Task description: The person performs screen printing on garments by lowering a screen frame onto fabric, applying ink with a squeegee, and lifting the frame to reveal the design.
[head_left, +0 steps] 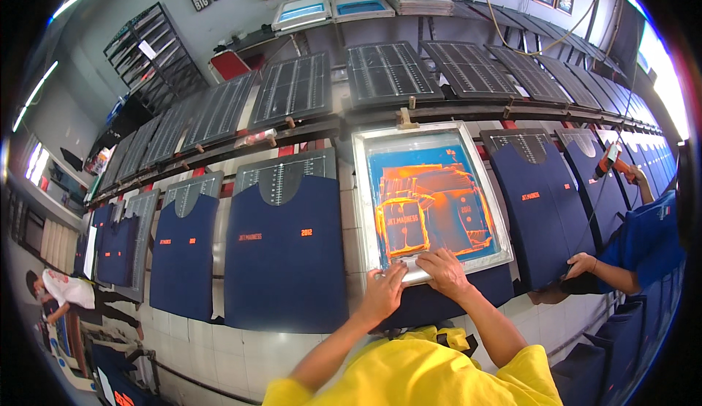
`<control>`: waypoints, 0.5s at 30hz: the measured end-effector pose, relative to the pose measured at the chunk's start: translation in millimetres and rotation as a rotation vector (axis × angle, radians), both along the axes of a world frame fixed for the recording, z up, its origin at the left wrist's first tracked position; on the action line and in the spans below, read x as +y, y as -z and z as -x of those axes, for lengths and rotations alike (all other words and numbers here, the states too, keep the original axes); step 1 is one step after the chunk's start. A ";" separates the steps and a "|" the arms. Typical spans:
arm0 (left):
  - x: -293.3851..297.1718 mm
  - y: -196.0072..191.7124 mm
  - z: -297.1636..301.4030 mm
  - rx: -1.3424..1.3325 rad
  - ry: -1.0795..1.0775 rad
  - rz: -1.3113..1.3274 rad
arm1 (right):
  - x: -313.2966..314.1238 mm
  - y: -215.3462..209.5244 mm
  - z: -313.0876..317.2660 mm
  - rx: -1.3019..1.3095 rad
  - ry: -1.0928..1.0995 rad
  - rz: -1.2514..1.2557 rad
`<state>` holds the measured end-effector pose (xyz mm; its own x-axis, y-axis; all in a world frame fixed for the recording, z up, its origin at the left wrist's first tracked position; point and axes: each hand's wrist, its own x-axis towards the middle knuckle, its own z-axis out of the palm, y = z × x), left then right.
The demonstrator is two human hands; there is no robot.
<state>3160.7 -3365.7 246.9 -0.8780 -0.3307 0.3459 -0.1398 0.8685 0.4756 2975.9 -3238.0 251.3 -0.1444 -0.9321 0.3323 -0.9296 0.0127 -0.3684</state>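
Observation:
A screen-printing frame [491, 187] with a silver rim lies in front of me over a navy shirt [491, 283]. Its blue mesh is smeared with bright orange ink [442, 219]. At the frame's near edge, my left hand [384, 289] and my right hand [444, 271] are both closed on a pale squeegee [412, 268], side by side. Fingers hide much of the squeegee, and its blade cannot be made out. Most of the shirt under the frame is covered.
Printed navy shirts [285, 274] lie on boards to the left, more [537, 209] to the right. Bare dark boards [387, 73] line the far side. At right a co-worker in blue [643, 238] holds an orange-and-black hand tool [608, 161]. Another person [73, 289] stands far left.

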 end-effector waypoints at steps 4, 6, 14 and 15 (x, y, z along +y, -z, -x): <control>12.9 16.3 -10.2 0.005 0.008 0.086 | 14.5 5.9 -11.5 -0.046 -0.008 0.004; 15.7 19.9 -11.8 0.010 0.006 0.107 | 19.1 4.0 -16.4 -0.048 0.003 -0.002; -7.9 22.8 -13.1 0.200 -0.148 -0.317 | 37.9 10.5 23.3 -0.186 0.137 0.153; -15.4 24.3 -11.6 0.268 -0.216 -0.356 | 41.1 15.1 42.8 -0.211 0.186 0.237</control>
<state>3172.3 -3381.1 222.6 -0.6720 -0.6342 0.3823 -0.1310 0.6099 0.7816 2933.1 -3196.9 236.2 -0.3922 -0.7843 0.4806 -0.8228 0.0654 -0.5646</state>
